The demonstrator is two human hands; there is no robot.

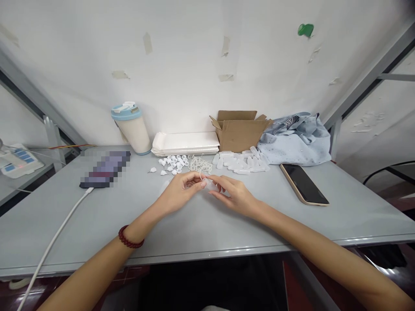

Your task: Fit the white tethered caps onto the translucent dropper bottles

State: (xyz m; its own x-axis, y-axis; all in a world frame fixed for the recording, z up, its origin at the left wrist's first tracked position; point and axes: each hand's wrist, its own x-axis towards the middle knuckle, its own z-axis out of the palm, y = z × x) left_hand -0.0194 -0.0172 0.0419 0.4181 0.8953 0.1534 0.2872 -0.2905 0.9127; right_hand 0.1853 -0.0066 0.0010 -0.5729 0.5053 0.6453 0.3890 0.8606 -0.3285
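Note:
At the middle of the table my left hand (181, 191) and my right hand (236, 193) meet, fingers closed. A small translucent plastic tube (211, 185) is pinched between their fingertips. A thin white cord loop stands up by the left fingers; which part it joins is hidden. Just beyond the hands lies a tangle of white cords (200, 165). Left of it are several small white caps (175, 162), a few with thin pins. To the right is a pile of translucent plastic tubes (241, 163). Another clear piece lies partly behind my left hand.
Along the wall stand a tumbler (132, 129), a stack of white packets (186, 142), an open cardboard box (240, 136) and a pale blue cloth bag (295, 142). A phone (304, 183) lies at right; a cabled, blurred device (105, 169) lies at left.

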